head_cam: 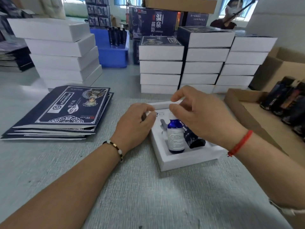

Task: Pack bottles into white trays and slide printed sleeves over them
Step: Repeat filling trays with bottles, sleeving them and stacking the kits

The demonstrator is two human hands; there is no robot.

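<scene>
The white tray lies on the table under both hands. In it, just nearer the camera than the right hand's fingers, a blue bottle with a white label lies in a slot, and a dark printed bottle lies touching it on its right.

The right hand hovers over the far half of the tray, thumb and forefinger narrowed as if pinching something at the blue bottle's neck; whether they hold the cap or only touch it cannot be told. The left hand rests at the tray's left edge with fingers curled; a small dark thing shows between them, but what it is, and whether it is gripped, is unclear.

To the left of the left fingers lies a pile of flat printed sleeves. Beyond both hands stand stacks of finished white boxes. Right of the right fingers an open cardboard box holds more dark bottles.

Risks, as I judge them: the blue bottle looks not fully seated, so a sleeve pushed over the tray could catch on it. The 2 bottles touch, so pressing 1 down may lift the other. A light tray could slide if the left hand lets go.
</scene>
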